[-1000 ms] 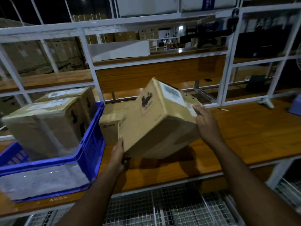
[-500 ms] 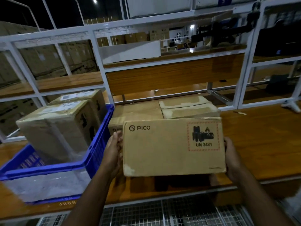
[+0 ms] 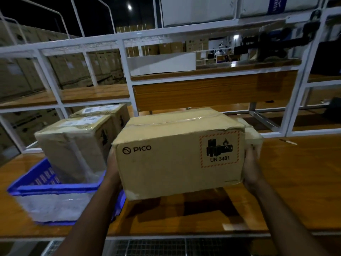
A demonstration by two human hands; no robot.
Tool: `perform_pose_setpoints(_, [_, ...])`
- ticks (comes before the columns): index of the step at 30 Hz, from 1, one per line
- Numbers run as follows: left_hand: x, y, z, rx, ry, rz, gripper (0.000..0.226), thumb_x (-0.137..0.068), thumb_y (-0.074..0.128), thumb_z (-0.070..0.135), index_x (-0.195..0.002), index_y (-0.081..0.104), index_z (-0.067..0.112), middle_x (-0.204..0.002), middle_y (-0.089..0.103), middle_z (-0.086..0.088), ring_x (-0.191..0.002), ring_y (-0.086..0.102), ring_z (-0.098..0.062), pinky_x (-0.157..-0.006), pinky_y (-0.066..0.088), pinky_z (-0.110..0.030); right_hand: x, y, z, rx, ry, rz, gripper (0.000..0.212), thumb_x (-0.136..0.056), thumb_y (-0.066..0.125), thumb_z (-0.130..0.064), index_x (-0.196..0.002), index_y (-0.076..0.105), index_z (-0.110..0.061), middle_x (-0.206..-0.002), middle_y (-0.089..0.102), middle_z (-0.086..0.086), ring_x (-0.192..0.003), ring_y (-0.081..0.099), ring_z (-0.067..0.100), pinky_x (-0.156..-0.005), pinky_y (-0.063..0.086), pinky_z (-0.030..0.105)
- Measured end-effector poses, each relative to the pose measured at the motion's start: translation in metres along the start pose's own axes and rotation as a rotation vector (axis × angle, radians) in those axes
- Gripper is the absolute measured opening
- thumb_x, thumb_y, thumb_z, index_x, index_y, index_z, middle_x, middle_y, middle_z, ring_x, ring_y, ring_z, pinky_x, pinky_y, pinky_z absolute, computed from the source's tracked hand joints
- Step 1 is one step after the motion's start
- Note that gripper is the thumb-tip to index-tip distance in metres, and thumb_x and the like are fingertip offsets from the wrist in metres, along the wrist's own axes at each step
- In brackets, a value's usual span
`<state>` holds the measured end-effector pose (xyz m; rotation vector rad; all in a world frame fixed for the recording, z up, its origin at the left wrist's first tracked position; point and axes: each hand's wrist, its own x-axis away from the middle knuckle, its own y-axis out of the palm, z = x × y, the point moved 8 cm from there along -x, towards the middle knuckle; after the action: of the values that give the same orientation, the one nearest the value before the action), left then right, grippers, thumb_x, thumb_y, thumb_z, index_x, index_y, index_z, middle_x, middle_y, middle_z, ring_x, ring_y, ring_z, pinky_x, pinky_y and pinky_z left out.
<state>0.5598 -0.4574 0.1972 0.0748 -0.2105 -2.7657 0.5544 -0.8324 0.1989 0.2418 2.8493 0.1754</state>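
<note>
A view from a head-worn camera, looking down at a dimly lit packing bench. At the very bottom, a wire mesh shelf (image 3: 166, 246) sits below the bench edge. Two bare forearms rise from the lower corners and meet a brown cardboard box (image 3: 177, 163), which is held between the hands just above the near part of the wooden table (image 3: 295, 191), a dark shadow lying under it.

The left hand (image 3: 112, 163) presses on the box's left end; its fingers are hidden behind the cardboard, so it cannot be told whether they curl. The right hand (image 3: 251, 163) grips the right end, its fingers bent round the far edge. The box faces the camera, tilted a little, and shows the word PICO on the left and a red-bordered battery warning label reading UN 3481 on the right. Clear tape runs along its top.

Just left of the box a blue plastic crate (image 3: 55, 189) stands on the table, touching the left forearm. Two taped cartons stand in it — a nearer carton (image 3: 73, 145) and a farther carton (image 3: 103, 111), each with a white label on top. Behind the held box's right corner, part of another carton (image 3: 253, 133) peeks out.

Farther back a white metal frame (image 3: 127, 71) carries wooden shelves and a wooden panel (image 3: 212, 91). Large white boxes (image 3: 197, 10) sit on the top shelf, and stacked cartons (image 3: 22, 76) fill the dark distance on the left.
</note>
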Motion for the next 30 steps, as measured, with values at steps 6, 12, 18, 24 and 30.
perform_pose_setpoints(6, [-0.018,0.006,0.042,0.065,0.206,-0.212,0.057,-0.107,0.023,0.050,-0.125,0.059,0.010,-0.101,0.077,-0.008,-0.092,0.074,-0.019,-0.076,0.061,-0.035,-0.026,0.030,0.004,0.087,-0.001,0.013,0.039,-0.109,0.021,-0.033,-0.097,0.058,-0.032,-0.086,0.070,-0.006,-0.082,0.068,0.013,-0.062,0.051,0.030])
perform_pose_setpoints(12, [-0.050,0.002,0.056,0.060,0.233,-0.122,0.073,-0.093,0.032,0.075,-0.140,0.055,0.026,-0.127,0.070,-0.008,-0.118,0.067,-0.027,-0.094,0.053,-0.052,-0.064,0.063,0.008,0.146,-0.109,0.078,0.045,-0.101,0.023,-0.056,-0.110,0.059,-0.032,-0.103,0.067,0.003,-0.093,0.067,0.018,-0.065,0.053,0.032])
perform_pose_setpoints(18, [-0.094,0.003,0.057,0.026,0.289,-0.035,0.072,-0.099,0.030,0.067,-0.137,0.058,0.013,-0.115,0.074,-0.010,-0.106,0.072,-0.026,-0.087,0.060,-0.047,-0.098,0.082,0.029,0.264,-0.118,0.276,0.056,-0.101,0.021,-0.057,-0.088,0.061,-0.020,-0.082,0.067,0.000,-0.073,0.067,0.014,-0.055,0.046,0.027])
perform_pose_setpoints(24, [-0.148,0.008,0.026,-0.019,0.238,-0.035,0.055,-0.099,0.041,0.066,-0.132,0.061,0.027,-0.120,0.072,-0.007,-0.113,0.067,-0.026,-0.100,0.051,-0.060,-0.126,0.099,0.061,0.291,-0.069,0.362,0.046,-0.106,0.025,-0.048,-0.088,0.059,-0.023,-0.080,0.063,-0.005,-0.073,0.062,0.009,-0.057,0.045,0.027])
perform_pose_setpoints(30, [-0.191,0.017,0.022,-0.142,0.211,-0.043,0.053,-0.101,0.034,0.058,-0.138,0.057,0.027,-0.125,0.068,-0.005,-0.114,0.064,-0.022,-0.101,0.050,-0.057,-0.148,0.110,0.069,0.426,-0.162,0.470,0.042,-0.109,0.027,-0.036,-0.099,0.059,-0.011,-0.085,0.060,-0.001,-0.072,0.057,0.012,-0.056,0.040,0.025])
